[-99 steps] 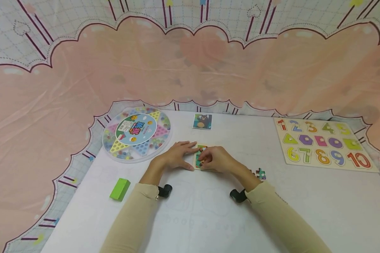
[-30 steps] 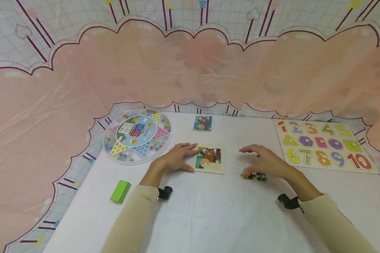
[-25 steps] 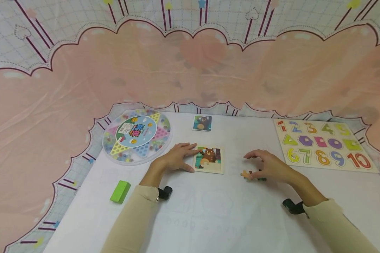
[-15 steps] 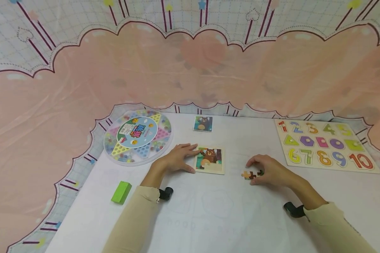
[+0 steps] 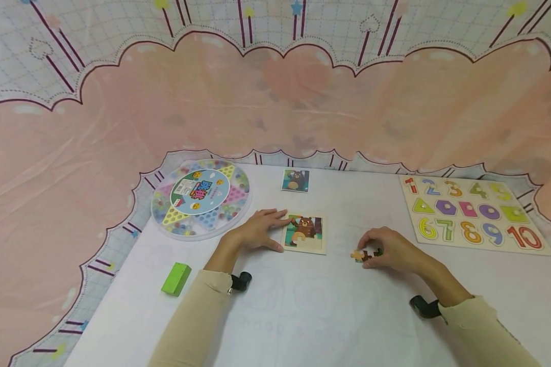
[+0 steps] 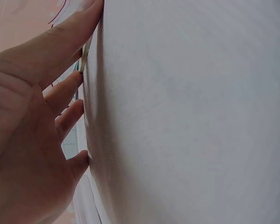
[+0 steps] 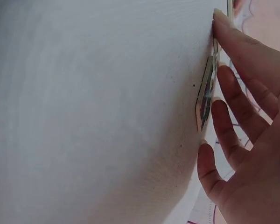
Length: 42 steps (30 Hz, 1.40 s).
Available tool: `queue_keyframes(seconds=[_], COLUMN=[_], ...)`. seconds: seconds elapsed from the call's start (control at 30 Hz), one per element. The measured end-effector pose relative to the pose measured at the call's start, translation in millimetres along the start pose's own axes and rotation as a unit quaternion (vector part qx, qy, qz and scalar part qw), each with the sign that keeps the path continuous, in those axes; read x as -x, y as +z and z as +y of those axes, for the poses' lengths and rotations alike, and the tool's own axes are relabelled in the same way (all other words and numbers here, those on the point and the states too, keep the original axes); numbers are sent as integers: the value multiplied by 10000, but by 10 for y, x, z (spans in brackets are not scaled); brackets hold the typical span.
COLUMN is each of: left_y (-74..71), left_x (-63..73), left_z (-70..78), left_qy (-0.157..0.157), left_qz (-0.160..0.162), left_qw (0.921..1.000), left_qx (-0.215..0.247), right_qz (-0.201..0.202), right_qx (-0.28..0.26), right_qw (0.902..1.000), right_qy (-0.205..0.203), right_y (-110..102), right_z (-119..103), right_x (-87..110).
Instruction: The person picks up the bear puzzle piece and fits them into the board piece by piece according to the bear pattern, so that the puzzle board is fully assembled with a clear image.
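Observation:
A square wooden bear puzzle (image 5: pixel 305 227) lies in its pale frame on the white table, with a bare strip along its bottom and right. My left hand (image 5: pixel 259 229) rests at its left side, fingers spread, index fingertip on the picture and thumb at the lower left corner. Further right, my right hand (image 5: pixel 392 250) is down at the table, thumb and index finger curled round loose puzzle pieces (image 5: pixel 359 256), one tan and brown, one dark green (image 5: pixel 378 252). In the right wrist view, a puzzle piece (image 7: pixel 205 100) shows edge-on beside the fingertips; the hand partly hides the pieces.
Behind the puzzle lies a small bear picture card (image 5: pixel 296 181). A round Chinese checkers board (image 5: pixel 201 199) is at the back left, a green block (image 5: pixel 176 279) at the front left. A wooden number and shape board (image 5: pixel 475 214) lies at the right.
The right hand has gone from the puzzle frame over to the loose pieces on the right, and its thumb and index finger have closed round them. The left hand has stayed at the frame.

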<state>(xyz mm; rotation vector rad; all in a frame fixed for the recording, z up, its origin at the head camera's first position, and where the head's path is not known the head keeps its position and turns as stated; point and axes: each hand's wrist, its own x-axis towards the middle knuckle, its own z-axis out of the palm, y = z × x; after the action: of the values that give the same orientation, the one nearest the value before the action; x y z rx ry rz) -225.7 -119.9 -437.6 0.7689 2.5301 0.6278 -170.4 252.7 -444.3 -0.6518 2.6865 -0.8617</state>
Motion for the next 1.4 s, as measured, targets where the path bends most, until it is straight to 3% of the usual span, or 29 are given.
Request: queue_keyframes(seconds=[0.23,0.7,1.07,1.4], left_y=[15,12,7,5], left_x=[-9,0,-9,-13], left_z=[-8,1,-13,-16], left_qy=[19,36,37,68], left_qz=[11,6,-33,37], left_qw=[10000,10000,10000,9999], left_qx=[-35,-40,-69,-91], right_qz=[-19,-61,421,635], right_qx=[-114,-21,-1080,-988], right_qw=[9999,9998,9921,9913], right_qy=[-82,166,-485,-599], right_y=[-2,-60,-89,115], right_z=[21,-24,-188,-283], right_x=[9,-22,-219,-426])
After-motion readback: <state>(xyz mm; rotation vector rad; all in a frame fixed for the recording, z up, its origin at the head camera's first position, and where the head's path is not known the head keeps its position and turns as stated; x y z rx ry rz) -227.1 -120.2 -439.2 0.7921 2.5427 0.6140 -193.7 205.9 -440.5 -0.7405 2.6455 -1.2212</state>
